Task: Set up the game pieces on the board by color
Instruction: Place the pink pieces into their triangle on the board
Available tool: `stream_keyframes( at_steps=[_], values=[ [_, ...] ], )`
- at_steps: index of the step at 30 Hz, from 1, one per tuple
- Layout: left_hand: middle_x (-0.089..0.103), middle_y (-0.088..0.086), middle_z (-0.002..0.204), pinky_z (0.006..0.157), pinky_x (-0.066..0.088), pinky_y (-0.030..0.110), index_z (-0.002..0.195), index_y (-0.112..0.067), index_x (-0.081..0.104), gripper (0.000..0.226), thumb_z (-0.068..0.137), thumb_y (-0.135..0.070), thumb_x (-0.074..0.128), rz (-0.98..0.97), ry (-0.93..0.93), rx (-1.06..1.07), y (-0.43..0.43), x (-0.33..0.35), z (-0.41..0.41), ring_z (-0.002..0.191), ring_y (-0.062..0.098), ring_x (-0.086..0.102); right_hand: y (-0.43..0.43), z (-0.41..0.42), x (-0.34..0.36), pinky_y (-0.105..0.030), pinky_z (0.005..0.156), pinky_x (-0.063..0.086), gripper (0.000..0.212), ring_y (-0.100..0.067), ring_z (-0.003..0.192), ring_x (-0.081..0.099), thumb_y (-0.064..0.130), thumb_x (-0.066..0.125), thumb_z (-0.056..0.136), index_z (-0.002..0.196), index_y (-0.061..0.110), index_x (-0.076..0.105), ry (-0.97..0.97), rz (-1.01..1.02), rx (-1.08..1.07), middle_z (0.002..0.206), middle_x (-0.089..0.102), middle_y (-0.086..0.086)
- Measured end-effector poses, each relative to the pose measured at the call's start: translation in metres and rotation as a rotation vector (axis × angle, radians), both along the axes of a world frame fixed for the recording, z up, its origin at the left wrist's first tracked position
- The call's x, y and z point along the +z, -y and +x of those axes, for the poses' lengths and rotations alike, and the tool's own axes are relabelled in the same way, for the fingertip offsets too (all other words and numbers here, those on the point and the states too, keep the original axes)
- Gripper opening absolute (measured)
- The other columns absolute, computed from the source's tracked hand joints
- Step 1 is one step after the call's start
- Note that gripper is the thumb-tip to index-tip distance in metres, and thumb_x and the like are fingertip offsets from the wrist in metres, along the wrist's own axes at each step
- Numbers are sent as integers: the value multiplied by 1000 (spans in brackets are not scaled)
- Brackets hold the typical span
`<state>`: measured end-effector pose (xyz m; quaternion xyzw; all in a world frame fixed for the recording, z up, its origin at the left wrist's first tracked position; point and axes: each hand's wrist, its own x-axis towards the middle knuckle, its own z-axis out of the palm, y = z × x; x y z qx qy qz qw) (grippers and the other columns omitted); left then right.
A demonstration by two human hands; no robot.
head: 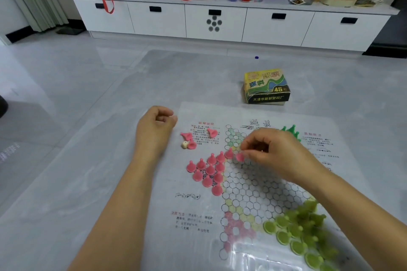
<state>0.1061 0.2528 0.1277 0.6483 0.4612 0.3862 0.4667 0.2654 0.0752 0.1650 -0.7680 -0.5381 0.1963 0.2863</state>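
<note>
A plastic-sheet checkers board (253,185) with a hexagon grid lies on the floor. Several pink cone pieces (209,170) stand in a cluster on its left point. My right hand (271,152) pinches one pink piece (240,157) at the right end of the cluster's top row. Three loose pink pieces (190,138) lie on their sides further left, one with a pale base. My left hand (157,126) rests beside them, fingers curled, nothing visible in it. Light green pieces (301,229) fill the near right point. Dark green pieces (290,131) show behind my right hand.
The yellow-green game box (266,89) sits on the floor beyond the board. A small blue piece (256,57) lies farther off. A long white cabinet (220,22) along the wall carries bags, bottles and a can.
</note>
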Motion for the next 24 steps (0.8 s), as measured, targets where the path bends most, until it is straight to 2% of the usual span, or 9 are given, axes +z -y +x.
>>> stream_keyframes(
  at_steps=[4,6,9,12,15,18,21,24],
  values=[
    [54,-4,72,62,36,21,82,-18,62,6,81,-11,61,32,-183,-49,1,-6,1,63,11,47,2,-5,-8,-21,73,51,4,-1,76,59,26,69,78,81,24,66,62,-69,52,84,65,13],
    [57,-1,82,65,36,21,87,-15,65,7,82,-13,61,104,-283,-83,2,-6,1,71,13,50,1,-6,-10,-20,71,50,8,-1,75,58,26,69,79,85,22,66,66,-84,61,84,64,12],
    [60,1,83,64,37,20,84,-15,67,6,82,-13,62,68,-284,-139,2,-5,-1,71,12,52,1,-5,-12,-13,65,44,12,2,70,55,26,70,78,88,23,64,62,-124,48,77,60,16],
    [63,-1,76,64,42,20,83,-16,69,5,81,-13,65,9,-285,-210,2,-2,-3,67,11,53,1,-4,-14,-22,69,49,9,-3,73,58,25,69,78,85,23,64,109,-173,25,80,64,11],
    [60,-7,73,63,43,21,85,-14,71,6,80,-12,66,-6,-303,-252,4,1,-3,64,9,53,-1,-6,-15,-22,68,49,5,-5,73,58,24,69,79,82,23,65,136,-180,9,79,64,11],
    [61,-5,81,65,43,21,87,-13,72,9,82,-14,64,1,-317,-253,4,0,-4,68,8,55,-5,-9,-15,-28,71,52,7,-8,76,60,26,69,78,84,23,66,148,-194,9,81,65,10],
    [65,5,95,75,47,29,85,-17,71,8,83,-15,63,-31,-299,-240,3,-1,-4,79,15,58,-10,-12,-14,-33,76,52,10,-11,79,61,27,69,78,86,20,66,128,-203,5,84,67,6],
    [65,7,101,73,45,26,85,-18,70,8,84,-16,63,-31,-299,-241,3,-1,-4,83,16,58,-13,-14,-13,-35,77,52,11,-12,80,61,27,69,78,84,20,65,114,-212,2,84,67,5]
  ],
)
